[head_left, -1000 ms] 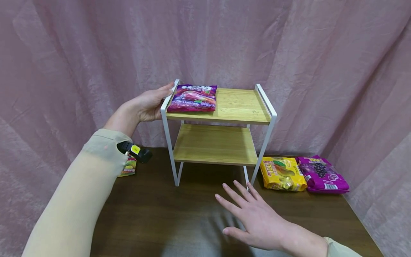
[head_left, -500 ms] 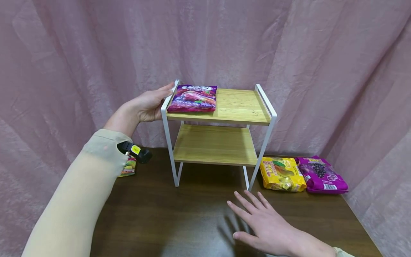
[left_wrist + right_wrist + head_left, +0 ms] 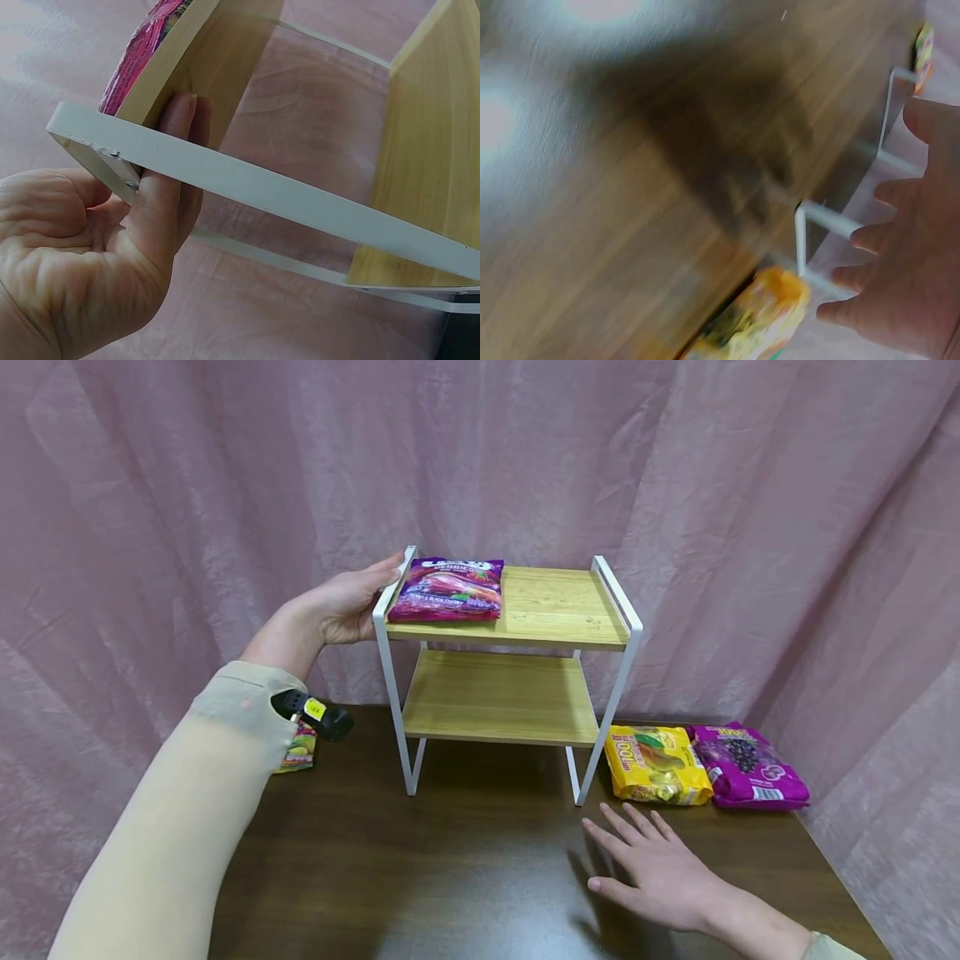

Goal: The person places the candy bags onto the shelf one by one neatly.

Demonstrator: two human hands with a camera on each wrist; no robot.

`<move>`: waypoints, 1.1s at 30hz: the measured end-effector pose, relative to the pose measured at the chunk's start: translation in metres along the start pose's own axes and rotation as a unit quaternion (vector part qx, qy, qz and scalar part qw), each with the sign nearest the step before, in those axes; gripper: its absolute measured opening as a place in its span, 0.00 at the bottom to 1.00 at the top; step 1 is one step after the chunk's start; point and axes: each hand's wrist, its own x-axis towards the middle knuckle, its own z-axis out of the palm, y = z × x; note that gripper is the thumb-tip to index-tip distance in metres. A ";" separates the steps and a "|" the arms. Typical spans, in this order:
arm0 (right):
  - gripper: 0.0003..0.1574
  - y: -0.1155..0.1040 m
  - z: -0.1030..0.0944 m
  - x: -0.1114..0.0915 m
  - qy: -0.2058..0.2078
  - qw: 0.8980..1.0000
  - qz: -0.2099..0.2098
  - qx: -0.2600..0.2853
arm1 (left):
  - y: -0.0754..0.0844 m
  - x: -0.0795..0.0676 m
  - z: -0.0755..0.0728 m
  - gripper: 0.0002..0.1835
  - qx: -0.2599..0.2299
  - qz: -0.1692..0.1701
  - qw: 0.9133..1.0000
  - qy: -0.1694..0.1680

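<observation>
A two-tier shelf (image 3: 566, 602) with light wooden boards and a white metal frame stands on the brown table. My left hand (image 3: 341, 610) grips the top tier at its left side. In the left wrist view its fingers (image 3: 156, 202) curl under the top board, around the white side bar (image 3: 262, 196). On that board, at the left end, lies a purple-pink candy bag (image 3: 450, 590) with berries pictured on it. My right hand (image 3: 663, 872) hovers over the table in front of the shelf's right leg, its fingers (image 3: 874, 236) spread and holding nothing.
Right of the shelf lie a yellow candy bag (image 3: 660, 766) with a mango picture and a purple candy bag (image 3: 750, 768) with grapes, side by side. A small colourful packet (image 3: 302, 752) is partly hidden behind my left sleeve. A pink curtain (image 3: 525, 460) hangs close behind.
My right hand has drawn away to the right, from in front of the shelf toward the yellow bag's side. The left hand keeps its grip on the shelf.
</observation>
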 end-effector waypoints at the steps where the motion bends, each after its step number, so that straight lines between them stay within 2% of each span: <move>1: 0.47 0.005 0.000 0.001 0.004 1.000 0.008 -0.003 | 0.000 0.000 0.000 0.31 0.000 0.000 1.000 0.000; 11: 0.50 0.064 -0.006 0.013 0.022 0.996 0.089 -0.019 | 0.000 -0.001 -0.001 0.31 0.001 0.002 1.000 -0.005; 16: 0.53 0.087 -0.007 0.017 0.025 0.993 0.111 -0.014 | 0.000 -0.002 0.001 0.31 0.002 -0.002 1.000 -0.001; 26: 0.53 0.125 -0.014 0.043 0.012 0.990 0.139 0.010 | 0.004 -0.002 0.002 0.31 0.010 -0.002 1.000 -0.002; 33: 0.54 0.142 -0.015 0.061 -0.003 0.987 0.157 0.023 | 0.003 -0.002 0.003 0.31 0.007 -0.005 1.000 0.003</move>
